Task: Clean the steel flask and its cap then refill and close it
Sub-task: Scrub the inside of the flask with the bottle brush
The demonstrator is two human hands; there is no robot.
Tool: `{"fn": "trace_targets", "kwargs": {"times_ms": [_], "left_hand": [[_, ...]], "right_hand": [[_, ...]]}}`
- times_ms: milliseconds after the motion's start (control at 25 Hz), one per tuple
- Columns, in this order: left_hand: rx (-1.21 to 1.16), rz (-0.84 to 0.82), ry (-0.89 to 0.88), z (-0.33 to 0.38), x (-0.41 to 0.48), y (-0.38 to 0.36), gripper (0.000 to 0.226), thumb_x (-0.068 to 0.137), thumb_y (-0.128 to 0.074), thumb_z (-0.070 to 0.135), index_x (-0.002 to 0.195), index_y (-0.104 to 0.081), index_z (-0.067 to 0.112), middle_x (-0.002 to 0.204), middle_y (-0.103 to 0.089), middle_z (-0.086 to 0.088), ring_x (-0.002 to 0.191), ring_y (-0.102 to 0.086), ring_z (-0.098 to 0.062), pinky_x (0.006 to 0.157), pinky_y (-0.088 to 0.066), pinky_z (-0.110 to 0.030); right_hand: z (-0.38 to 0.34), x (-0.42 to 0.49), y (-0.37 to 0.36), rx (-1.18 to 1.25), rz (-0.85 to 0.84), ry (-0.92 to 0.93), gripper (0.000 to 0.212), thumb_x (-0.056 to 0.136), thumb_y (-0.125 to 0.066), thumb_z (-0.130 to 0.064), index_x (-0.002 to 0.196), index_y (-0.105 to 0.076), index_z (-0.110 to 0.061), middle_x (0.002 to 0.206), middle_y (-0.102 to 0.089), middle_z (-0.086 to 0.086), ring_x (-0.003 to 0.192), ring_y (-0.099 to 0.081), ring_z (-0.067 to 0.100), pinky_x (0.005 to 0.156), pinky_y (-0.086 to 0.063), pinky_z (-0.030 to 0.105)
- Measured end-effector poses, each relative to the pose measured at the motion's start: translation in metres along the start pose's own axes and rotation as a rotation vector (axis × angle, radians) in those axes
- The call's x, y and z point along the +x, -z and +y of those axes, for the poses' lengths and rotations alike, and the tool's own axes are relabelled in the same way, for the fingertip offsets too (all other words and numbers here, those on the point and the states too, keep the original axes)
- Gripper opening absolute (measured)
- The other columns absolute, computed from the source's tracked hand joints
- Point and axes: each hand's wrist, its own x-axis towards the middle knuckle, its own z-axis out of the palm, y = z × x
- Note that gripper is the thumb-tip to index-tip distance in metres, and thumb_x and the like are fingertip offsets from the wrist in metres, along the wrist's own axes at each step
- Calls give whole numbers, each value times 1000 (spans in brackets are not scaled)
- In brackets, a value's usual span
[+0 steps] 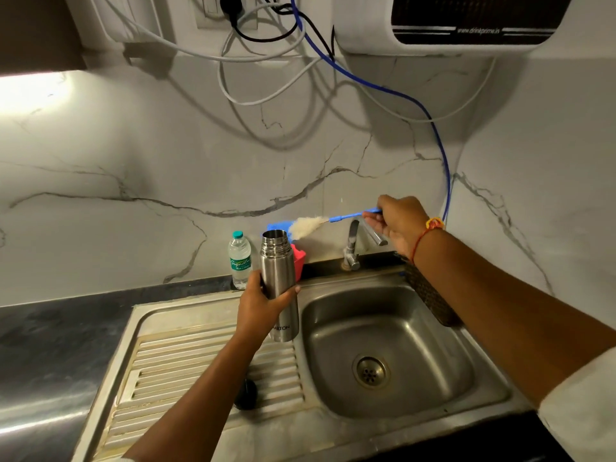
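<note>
My left hand [263, 303] grips the steel flask [279, 271] around its middle and holds it upright, mouth open, over the left rim of the sink basin [393, 345]. My right hand [398, 225] pinches the blue handle of a bottle brush [316, 223]. The brush lies almost level, and its white bristle head hangs just above and to the right of the flask's mouth. A dark round cap [246, 393] lies on the ribbed drainboard [186, 371], partly hidden behind my left forearm.
A tap [353, 243] stands behind the basin. A small plastic water bottle [239, 260] and a red and blue holder [297, 258] sit by the wall. A dark woven mat [430, 295] lies right of the sink. A water purifier [466, 21] hangs above, with loose cables.
</note>
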Motion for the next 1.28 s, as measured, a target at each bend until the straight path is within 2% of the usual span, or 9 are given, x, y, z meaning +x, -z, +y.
{"fn": "trace_targets", "kwargs": {"times_ms": [120,240,400,520,640,840,960,1120,1280], "left_hand": [[-14,14,19,-2,-2,-6,66,75,-89,34,128,-51,28,114,-66,6,101,-64,-9,82,-54,-29],[1,35,39,-2,-7,-14,69,75,-88,36,132,-50,27,116,-65,5,101,-64,-8,84,-55,-31],[14,118,59,6,-20,-26,64,78,-87,34,130,-52,27,108,-65,13,96,-63,-3,74,-50,-20],[34,214,96,11,-34,-46,57,78,-87,33,124,-54,27,104,-65,13,94,-64,-4,74,-51,-22],[39,343,149,12,-48,-72,57,75,-89,32,121,-57,26,104,-67,10,95,-66,-6,79,-54,-24],[38,457,184,6,-75,-110,57,76,-88,31,123,-58,25,105,-67,10,90,-65,3,80,-53,-23],[2,467,181,-7,-81,-119,58,78,-88,31,127,-56,28,109,-67,12,94,-66,2,84,-56,-25],[-119,474,137,-38,-79,-123,58,82,-85,25,128,-52,36,112,-68,15,95,-68,6,77,-55,-15],[-181,440,43,-73,-72,-122,64,82,-84,29,135,-48,35,116,-65,18,99,-66,6,74,-53,-13]], "right_hand": [[22,-20,27,213,-63,-189,12,96,-52,0,88,-59,5,101,-67,23,84,-72,23,75,-62,31],[49,-25,54,335,-208,-352,11,95,-50,6,93,-60,8,101,-67,27,74,-74,26,72,-61,30],[86,-18,75,320,-421,-520,21,93,-43,14,105,-60,13,103,-66,28,80,-74,27,70,-62,30],[109,-10,87,238,-565,-556,27,92,-38,18,104,-60,11,100,-66,24,83,-72,25,69,-62,30],[131,0,104,-40,-697,-503,32,91,-38,20,105,-61,3,96,-67,17,87,-68,20,68,-60,28],[172,3,119,-355,-761,-242,40,85,-32,17,104,-57,-8,80,-59,6,67,-52,14,59,-43,26],[197,4,114,-420,-691,-134,39,86,-35,9,105,-61,-13,75,-57,3,66,-50,13,58,-41,28],[251,13,105,-490,-560,104,18,96,-48,-31,86,-58,-21,64,-52,-3,57,-46,13,56,-39,35],[293,17,103,-587,-398,345,17,101,-47,-36,94,-60,-28,60,-52,-4,48,-45,4,47,-37,25]]}}
